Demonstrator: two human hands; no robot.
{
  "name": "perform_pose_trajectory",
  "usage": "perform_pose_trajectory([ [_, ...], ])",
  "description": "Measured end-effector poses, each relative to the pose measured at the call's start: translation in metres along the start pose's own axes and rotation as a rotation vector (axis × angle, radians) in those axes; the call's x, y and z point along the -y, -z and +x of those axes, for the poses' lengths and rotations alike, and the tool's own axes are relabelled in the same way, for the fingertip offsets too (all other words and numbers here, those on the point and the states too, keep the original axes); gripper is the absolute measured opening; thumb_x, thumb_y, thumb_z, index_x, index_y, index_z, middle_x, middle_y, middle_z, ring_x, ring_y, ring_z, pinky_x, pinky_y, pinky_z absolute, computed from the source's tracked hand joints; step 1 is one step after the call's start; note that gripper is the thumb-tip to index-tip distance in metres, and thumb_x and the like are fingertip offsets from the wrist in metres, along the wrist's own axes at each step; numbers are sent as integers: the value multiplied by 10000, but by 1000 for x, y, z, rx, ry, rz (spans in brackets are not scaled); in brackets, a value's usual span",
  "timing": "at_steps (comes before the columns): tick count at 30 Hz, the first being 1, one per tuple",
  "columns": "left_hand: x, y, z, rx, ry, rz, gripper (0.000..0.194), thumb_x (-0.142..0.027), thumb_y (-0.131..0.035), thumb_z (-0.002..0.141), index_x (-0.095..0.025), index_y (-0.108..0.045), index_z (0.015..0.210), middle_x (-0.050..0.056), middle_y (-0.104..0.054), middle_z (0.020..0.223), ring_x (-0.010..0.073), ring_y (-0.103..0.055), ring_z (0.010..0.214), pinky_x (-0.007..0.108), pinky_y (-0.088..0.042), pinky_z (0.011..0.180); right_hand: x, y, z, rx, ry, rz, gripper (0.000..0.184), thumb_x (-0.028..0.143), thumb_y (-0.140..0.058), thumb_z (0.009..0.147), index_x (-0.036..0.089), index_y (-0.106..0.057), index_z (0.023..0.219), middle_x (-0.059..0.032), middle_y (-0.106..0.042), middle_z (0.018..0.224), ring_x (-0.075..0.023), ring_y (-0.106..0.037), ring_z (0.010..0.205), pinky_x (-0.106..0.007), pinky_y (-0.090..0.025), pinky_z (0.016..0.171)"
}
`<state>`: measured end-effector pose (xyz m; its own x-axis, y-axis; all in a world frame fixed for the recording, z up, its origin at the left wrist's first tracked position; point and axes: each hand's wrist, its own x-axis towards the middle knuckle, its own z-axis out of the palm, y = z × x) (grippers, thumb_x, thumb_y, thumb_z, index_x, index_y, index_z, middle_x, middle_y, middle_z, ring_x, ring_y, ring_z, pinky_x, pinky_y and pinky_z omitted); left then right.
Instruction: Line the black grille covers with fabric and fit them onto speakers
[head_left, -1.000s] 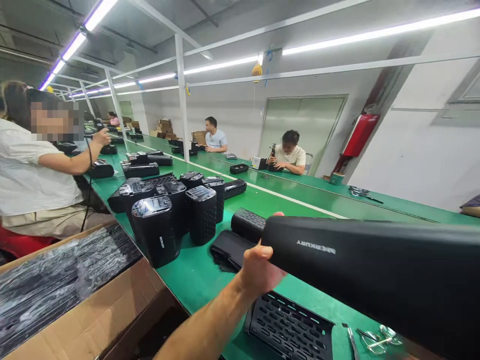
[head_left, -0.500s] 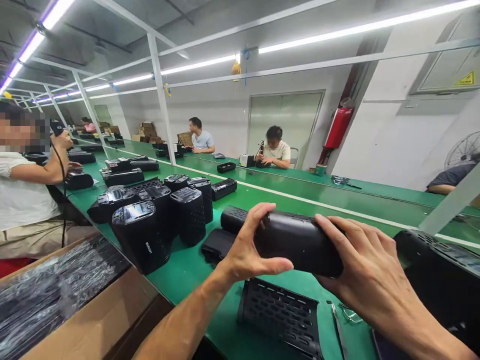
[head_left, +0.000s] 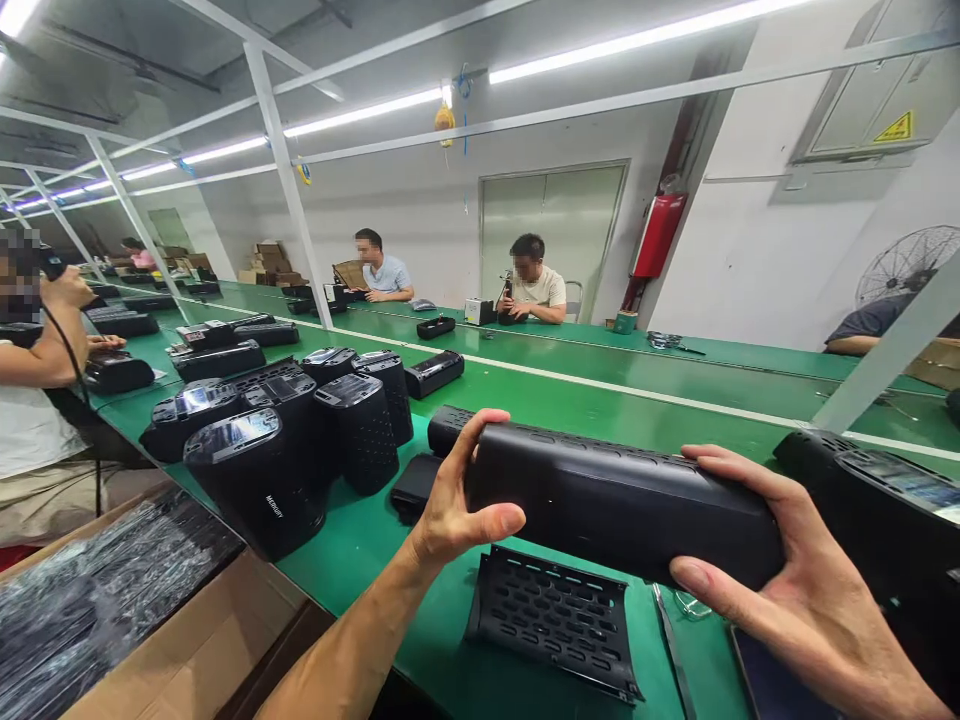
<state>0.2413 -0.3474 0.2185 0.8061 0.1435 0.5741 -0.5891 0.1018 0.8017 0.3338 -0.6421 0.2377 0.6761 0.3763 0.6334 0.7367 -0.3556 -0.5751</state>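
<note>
Between both hands I hold a long black plastic housing [head_left: 600, 500], lying sideways above the green bench. My left hand [head_left: 457, 500] grips its left end, thumb on the near face and fingers over the top. Around the right end closes my right hand [head_left: 787, 560], with the thumb in front and fingers on the upper edge. Below it a black slotted panel [head_left: 555, 625] rests on the bench. Tweezers [head_left: 673, 645] lie right of the panel. Just behind my left hand are more black housings [head_left: 412, 485].
Several black upright units [head_left: 255, 480] crowd the left of the green bench [head_left: 360, 580]. A cardboard box [head_left: 202, 640] with plastic-wrapped parts stands at lower left. Another large black unit [head_left: 870, 490] is at right, near a slanted white post [head_left: 892, 350]. Co-workers sit across and at left.
My right hand has shifted to the housing's right end, its thumb now on the near face. More of the housing shows. The view has turned slightly right.
</note>
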Motion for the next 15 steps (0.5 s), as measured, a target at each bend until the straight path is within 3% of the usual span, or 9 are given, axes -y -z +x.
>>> perform_pose_trajectory([
  [5,2,5,-4,-5,25,5,848,-414,-895,704,-289,-517,1453,64,-642,1223,273,-618,1070,386,-527,935,-10,8,-1,128,-28,30,972,670,-789,783,453,-369,1633,-70,-556,1602,-404,-623,1374,-537,-580,1071],
  [9,3,8,-8,1,3,33,851,-432,-896,715,-290,-525,1467,72,-634,1270,284,-606,1113,392,-516,968,-11,19,-6,240,-61,10,924,662,-749,816,430,-395,1636,-54,-558,1603,-364,-643,1364,-427,-605,1034],
  [15,7,9,-9,-21,-52,12,871,-478,-901,706,-325,-528,1478,70,-500,1524,312,-550,1239,410,-487,1040,6,16,-11,132,-12,-27,822,625,-783,815,415,-502,1557,-35,-683,1445,-283,-751,1188,-297,-622,959],
])
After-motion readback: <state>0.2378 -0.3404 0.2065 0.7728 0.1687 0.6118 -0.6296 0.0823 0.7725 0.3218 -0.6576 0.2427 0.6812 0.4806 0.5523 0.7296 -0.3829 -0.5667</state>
